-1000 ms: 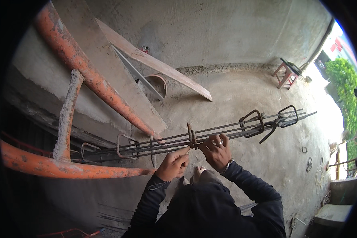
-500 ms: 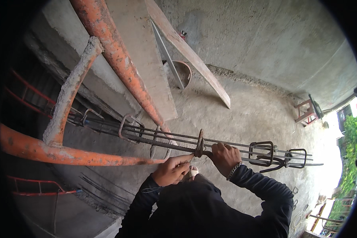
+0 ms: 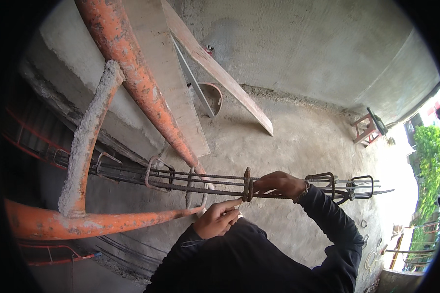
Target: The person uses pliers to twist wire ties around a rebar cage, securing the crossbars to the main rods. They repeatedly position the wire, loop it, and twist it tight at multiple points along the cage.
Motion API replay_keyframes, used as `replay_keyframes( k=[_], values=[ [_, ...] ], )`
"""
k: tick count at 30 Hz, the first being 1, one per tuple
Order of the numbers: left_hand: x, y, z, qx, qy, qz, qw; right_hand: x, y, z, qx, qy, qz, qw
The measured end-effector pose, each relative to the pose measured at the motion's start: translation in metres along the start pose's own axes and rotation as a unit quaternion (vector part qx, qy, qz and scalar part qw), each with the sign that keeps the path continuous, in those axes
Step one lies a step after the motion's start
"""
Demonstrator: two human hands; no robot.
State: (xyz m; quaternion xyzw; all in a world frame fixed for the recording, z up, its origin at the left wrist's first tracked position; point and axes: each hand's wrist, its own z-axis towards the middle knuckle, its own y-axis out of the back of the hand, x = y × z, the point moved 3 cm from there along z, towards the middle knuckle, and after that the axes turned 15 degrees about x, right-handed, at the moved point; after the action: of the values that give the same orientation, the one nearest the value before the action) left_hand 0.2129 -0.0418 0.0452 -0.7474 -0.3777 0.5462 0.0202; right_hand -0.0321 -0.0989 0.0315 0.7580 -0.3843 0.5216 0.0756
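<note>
A long cage of ribbed steel rebar point(image 3: 215, 191) runs left to right in front of me, with rusty square stirrups around the bars. My left hand point(image 3: 217, 218) is closed in a pinch just below the middle stirrup point(image 3: 248, 184). Its thumb and index fingertip come up to the stirrup's lower edge; whatever they pinch is too small to make out. My right hand point(image 3: 281, 185) lies over the bars on the other side, its fingers bunched toward the same stirrup. Its fingertips are partly hidden, so what they grip does not show.
An orange, cement-crusted metal frame point(image 3: 146, 97) stands at left, close to the cage. Boards point(image 3: 225, 63) lean beyond it near a round tub point(image 3: 215, 95). A small stool point(image 3: 367, 129) stands by the concrete wall at far right. Loose bars point(image 3: 127, 256) lie at lower left.
My right hand has shifted left along the bars, from a fist-like grip to bunched fingers at the stirrup. My left hand stays pinched below it. The view has shifted slightly.
</note>
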Motion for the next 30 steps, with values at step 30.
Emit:
replay_keyframes(
  k=[30],
  values=[
    [0.085, 0.018, 0.004, 0.144, -0.201, -0.351, 0.903, -0.001, -0.097, -0.019, -0.376, 0.264, -0.483, 0.745]
  ],
)
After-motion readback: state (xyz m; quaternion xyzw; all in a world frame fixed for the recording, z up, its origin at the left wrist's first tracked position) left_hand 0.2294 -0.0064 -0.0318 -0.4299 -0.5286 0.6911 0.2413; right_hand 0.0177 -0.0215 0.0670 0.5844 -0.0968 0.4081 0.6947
